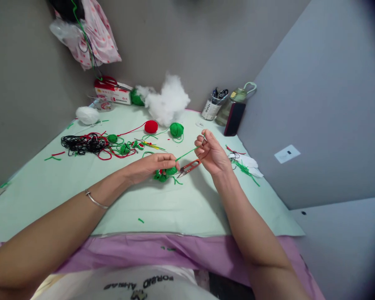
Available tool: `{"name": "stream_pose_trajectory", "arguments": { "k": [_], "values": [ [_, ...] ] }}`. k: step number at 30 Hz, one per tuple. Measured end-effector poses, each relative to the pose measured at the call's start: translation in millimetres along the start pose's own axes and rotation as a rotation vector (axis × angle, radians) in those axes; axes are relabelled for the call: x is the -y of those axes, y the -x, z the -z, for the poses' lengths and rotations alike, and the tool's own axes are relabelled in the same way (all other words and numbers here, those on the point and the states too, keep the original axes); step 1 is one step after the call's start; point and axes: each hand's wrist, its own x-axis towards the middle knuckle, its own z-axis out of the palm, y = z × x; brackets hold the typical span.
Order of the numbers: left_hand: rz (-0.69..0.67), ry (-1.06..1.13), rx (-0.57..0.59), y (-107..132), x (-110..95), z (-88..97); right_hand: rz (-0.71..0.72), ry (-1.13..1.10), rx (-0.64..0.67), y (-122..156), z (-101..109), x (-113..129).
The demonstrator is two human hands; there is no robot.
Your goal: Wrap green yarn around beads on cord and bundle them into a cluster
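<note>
My left hand (150, 166) is closed, pinching a small green crocheted piece (164, 173) against the pale green table cover (81, 187). A taut green yarn strand (187, 153) runs from it up to my right hand (213, 155). My right hand is closed, pinching the strand's end between thumb and fingers while also holding red thread snips (190, 167) in the palm, blades pointing toward the crocheted piece.
On the table lie a green yarn ball (176, 129), red yarn ball (151, 126), white yarn ball (86, 115), tangled black and red yarn (84, 143), white stuffing (167, 102), a pen cup (213, 108), a bottle (234, 104), and yarn scraps (245, 166).
</note>
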Motion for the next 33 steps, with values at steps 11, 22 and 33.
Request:
{"name": "stream_pose_trajectory", "arguments": {
  "k": [11, 22, 33],
  "values": [
    [0.07, 0.167, -0.21, -3.6, 4.0, -2.2, 0.047, -0.071, -0.204, -5.6, 4.1, -2.2],
    [0.004, 0.167, -0.357, -5.1, 4.5, 2.5, 0.018, -0.049, -0.211, -5.0, 2.2, -2.1],
    [-0.016, 0.135, -0.52, -5.1, 1.7, 9.8, 0.12, 0.311, -0.208, 0.8, 3.3, 2.9]
  ]
}}
